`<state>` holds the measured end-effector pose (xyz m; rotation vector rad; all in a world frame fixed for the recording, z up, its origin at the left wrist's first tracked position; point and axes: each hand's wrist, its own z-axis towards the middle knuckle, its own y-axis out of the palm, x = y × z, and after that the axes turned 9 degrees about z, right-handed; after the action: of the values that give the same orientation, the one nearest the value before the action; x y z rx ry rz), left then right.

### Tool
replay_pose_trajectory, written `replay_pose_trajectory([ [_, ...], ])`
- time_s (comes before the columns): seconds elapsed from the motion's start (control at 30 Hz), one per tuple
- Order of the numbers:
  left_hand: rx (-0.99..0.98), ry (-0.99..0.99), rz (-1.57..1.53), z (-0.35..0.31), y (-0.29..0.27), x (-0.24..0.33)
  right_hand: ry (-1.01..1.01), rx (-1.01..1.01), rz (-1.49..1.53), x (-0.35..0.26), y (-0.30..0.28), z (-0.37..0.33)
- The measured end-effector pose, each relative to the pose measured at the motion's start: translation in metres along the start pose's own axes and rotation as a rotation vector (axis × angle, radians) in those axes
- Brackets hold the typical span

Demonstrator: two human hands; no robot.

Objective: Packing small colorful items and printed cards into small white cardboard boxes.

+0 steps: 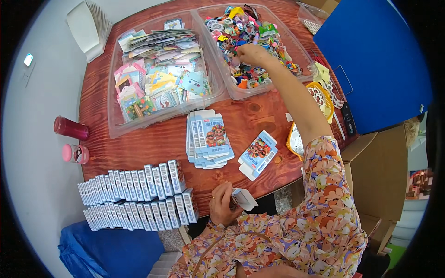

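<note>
My left hand (pixel 223 205) holds a small folded white and blue carton (pixel 244 198) at the near edge of the wooden table (pixel 259 118). My right hand (pixel 249 54) reaches far out into the right clear plastic bin (pixel 236 90), its fingers closed among several small colourful trinkets (pixel 248 32); whether it grips one I cannot tell. A flat unfolded carton (pixel 257 154) lies alone near the table's edge. Beside it lies a stack of flat cartons (pixel 208 139).
The left clear bin (pixel 113 125) holds paper cards. Two rows of finished cartons (pixel 139 197) stand at the near left. A red bottle (pixel 70 128) and a pink cup (pixel 75 153) sit left. A blue board (pixel 371 60) and a cardboard box (pixel 378 171) stand right.
</note>
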<state>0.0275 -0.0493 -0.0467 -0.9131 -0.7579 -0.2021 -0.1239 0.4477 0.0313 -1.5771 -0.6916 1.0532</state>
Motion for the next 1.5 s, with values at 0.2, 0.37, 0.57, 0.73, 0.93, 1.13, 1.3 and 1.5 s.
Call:
replay_pose_trajectory([
  [0.2, 0.02, 0.005, -0.002, 0.001, 0.0, 0.001, -0.072, 0.027, 0.367, 0.024, 0.004, -0.009],
  [0.37, 0.014, 0.006, 0.024, 0.0, 0.0, -0.002, 0.346, -0.12, 0.351, 0.005, -0.006, -0.019],
  [0.57, 0.017, -0.003, -0.002, 0.0, 0.002, -0.001, -0.034, -0.121, -0.045, 0.024, 0.0, -0.013],
  [0.73, -0.011, -0.033, -0.005, 0.001, -0.001, -0.001, 0.074, -0.19, -0.222, 0.012, -0.011, -0.02],
  [0.93, 0.006, -0.041, -0.02, 0.0, 0.0, 0.0, 0.094, -0.179, 0.021, 0.024, -0.04, -0.042],
  [1.13, -0.003, -0.041, 0.0, 0.0, -0.001, 0.0, 0.163, -0.164, 0.408, 0.052, -0.023, -0.038],
  [1.3, -0.005, -0.044, 0.004, 0.003, -0.001, 0.002, 0.181, -0.29, 0.116, 0.046, -0.009, -0.029],
  [1.5, 0.014, -0.017, 0.049, 0.0, 0.002, -0.001, 0.17, -0.282, 0.128, 0.039, -0.016, -0.035],
])
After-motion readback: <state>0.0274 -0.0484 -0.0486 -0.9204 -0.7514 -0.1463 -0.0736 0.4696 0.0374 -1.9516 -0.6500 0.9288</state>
